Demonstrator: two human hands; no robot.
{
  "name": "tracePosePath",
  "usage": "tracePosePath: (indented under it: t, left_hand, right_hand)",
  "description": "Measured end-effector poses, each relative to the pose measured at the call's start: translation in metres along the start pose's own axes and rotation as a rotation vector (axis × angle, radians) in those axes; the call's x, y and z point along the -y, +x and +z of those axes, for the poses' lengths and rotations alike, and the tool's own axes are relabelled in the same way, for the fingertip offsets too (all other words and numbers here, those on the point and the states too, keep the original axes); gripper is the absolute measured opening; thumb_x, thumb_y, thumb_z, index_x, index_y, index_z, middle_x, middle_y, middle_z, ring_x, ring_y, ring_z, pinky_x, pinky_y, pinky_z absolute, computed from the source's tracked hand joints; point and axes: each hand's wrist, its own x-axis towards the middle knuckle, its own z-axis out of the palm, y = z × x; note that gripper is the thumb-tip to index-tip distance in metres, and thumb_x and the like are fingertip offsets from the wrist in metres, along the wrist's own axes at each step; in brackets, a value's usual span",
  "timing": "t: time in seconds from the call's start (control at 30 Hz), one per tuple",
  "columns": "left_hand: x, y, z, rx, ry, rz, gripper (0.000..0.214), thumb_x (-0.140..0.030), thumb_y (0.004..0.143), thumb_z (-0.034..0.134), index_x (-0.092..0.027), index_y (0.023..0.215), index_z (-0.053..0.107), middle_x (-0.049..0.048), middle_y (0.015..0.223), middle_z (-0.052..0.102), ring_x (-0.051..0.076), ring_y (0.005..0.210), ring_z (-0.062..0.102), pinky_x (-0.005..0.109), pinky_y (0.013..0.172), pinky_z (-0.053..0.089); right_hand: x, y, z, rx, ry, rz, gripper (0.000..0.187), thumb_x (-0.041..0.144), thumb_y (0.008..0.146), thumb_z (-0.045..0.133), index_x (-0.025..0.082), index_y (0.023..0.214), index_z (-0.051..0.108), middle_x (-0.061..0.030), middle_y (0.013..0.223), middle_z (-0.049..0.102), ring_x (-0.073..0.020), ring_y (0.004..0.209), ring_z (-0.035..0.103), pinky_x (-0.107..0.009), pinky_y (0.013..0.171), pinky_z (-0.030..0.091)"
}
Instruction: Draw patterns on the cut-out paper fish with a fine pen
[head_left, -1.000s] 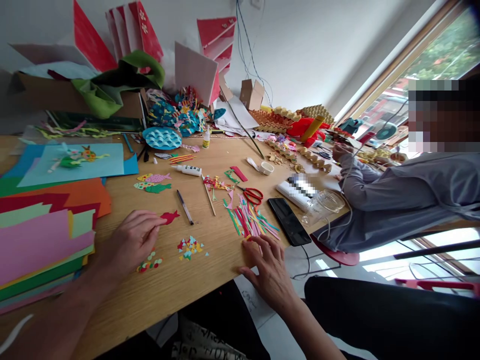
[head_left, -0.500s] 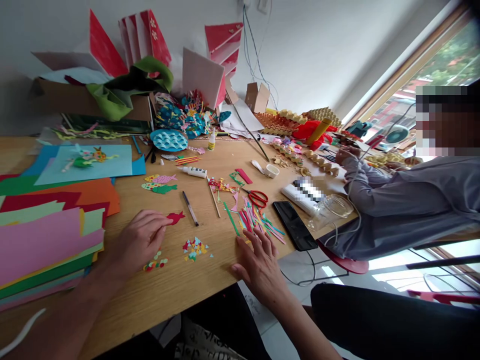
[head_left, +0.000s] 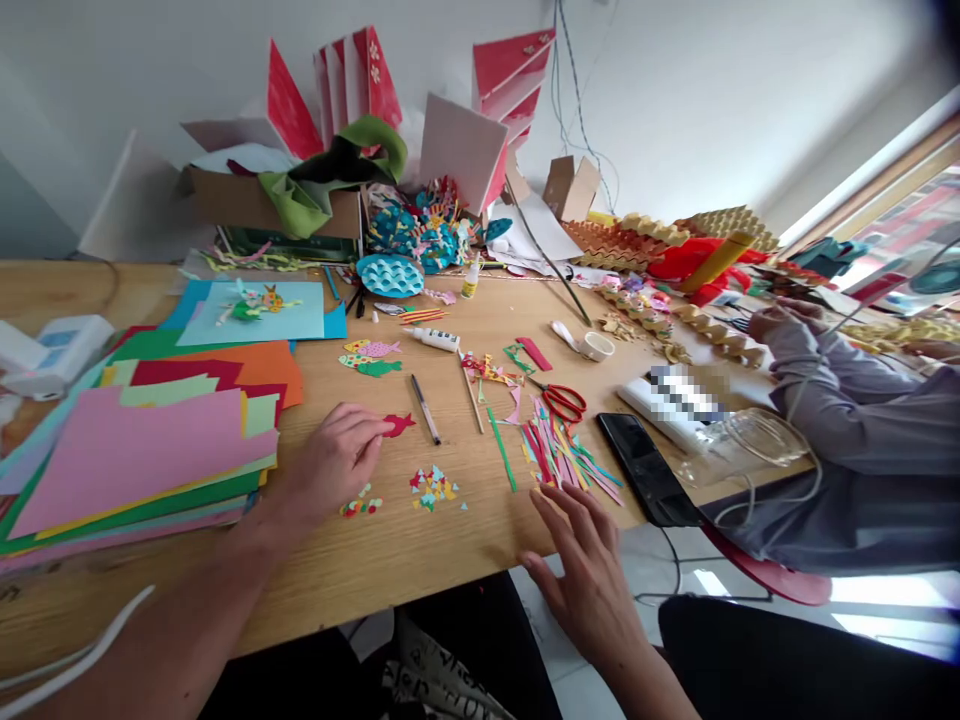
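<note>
My left hand [head_left: 336,458] pinches the tail-less end of a red paper fish [head_left: 399,425] between thumb and fingers, close to the tabletop. Just below it lie small round paper dots [head_left: 362,506], and to their right a pile of tiny paper triangles [head_left: 433,487]. A pen [head_left: 425,409] rests to the right of the fish. Over the table's front edge, my right hand [head_left: 583,565] is open with fingers spread, holding nothing. Its fingertips are nearest a green paper strip [head_left: 502,450] and a heap of coloured paper strips [head_left: 559,450].
Stacked coloured paper [head_left: 150,440] covers the left side. Patterned paper fish [head_left: 381,368], a white glue bottle [head_left: 436,339], red-handled scissors [head_left: 564,402], a thin stick [head_left: 472,395] and a black phone [head_left: 646,470] lie around. On the right a person's grey sleeve [head_left: 806,370] reaches over the table.
The view has swung left, so things appear further right. My right hand has drawn back slightly from the paper strips. My left hand keeps its pinch on the red fish.
</note>
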Motion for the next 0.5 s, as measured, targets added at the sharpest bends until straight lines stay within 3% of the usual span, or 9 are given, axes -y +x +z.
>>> tracePosePath:
  t: [0.2,0.5]
  left_hand:
    - [0.002,0.001,-0.001,-0.011,0.024,0.041,0.028,-0.02,0.093,0.046,-0.016,0.098,0.073,0.0088,0.094,0.074,0.024,0.095,0.065,0.04,0.085,0.056]
    - [0.007,0.001,0.0,-0.018,0.001,-0.005,0.025,-0.03,0.092,0.048,-0.024,0.096,0.072,0.0056,0.094,0.074,0.025,0.095,0.066,0.04,0.086,0.055]
  right_hand:
    - [-0.016,-0.022,-0.02,-0.133,-0.028,0.074,0.04,0.034,0.094,0.061,0.021,0.131,0.054,-0.0148,0.119,0.06,-0.0338,0.117,0.052,-0.055,0.095,0.046]
    - [-0.024,-0.037,-0.011,-0.047,-0.191,0.094,0.066,0.058,0.088,0.062,0.016,0.138,0.05,-0.0184,0.123,0.06,-0.0371,0.121,0.05,-0.059,0.1,0.042]
